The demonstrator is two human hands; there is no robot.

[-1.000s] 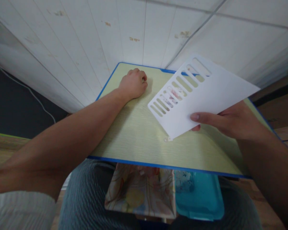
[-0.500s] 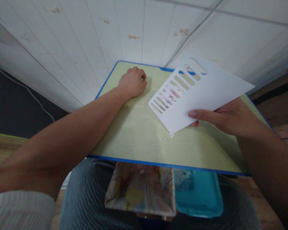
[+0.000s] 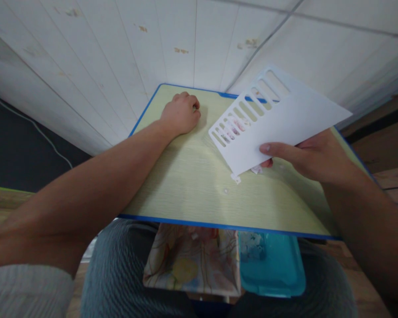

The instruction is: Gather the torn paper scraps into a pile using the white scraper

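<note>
My right hand grips a white slotted stencil, thumb on top and fingers underneath. The flat sheet tilts over the board, with a row of rounded slots of varying width along its far left edge. Through the slots show small pink and white scraps. Another pale scrap lies by the sheet's near corner, and one more pokes out near my right fingers. On the board's far left rests my left hand, closed with its fingers curled; what they hold, if anything, is hidden.
Below the blue-edged board, a fabric-lined box and a teal plastic container with pale bits inside sit between my legs. A white panelled wall with a grey cable rises behind the board.
The stencil has shifted slightly up and away in my right hand, uncovering a scrap near my fingers. My left hand keeps its place on the board.
</note>
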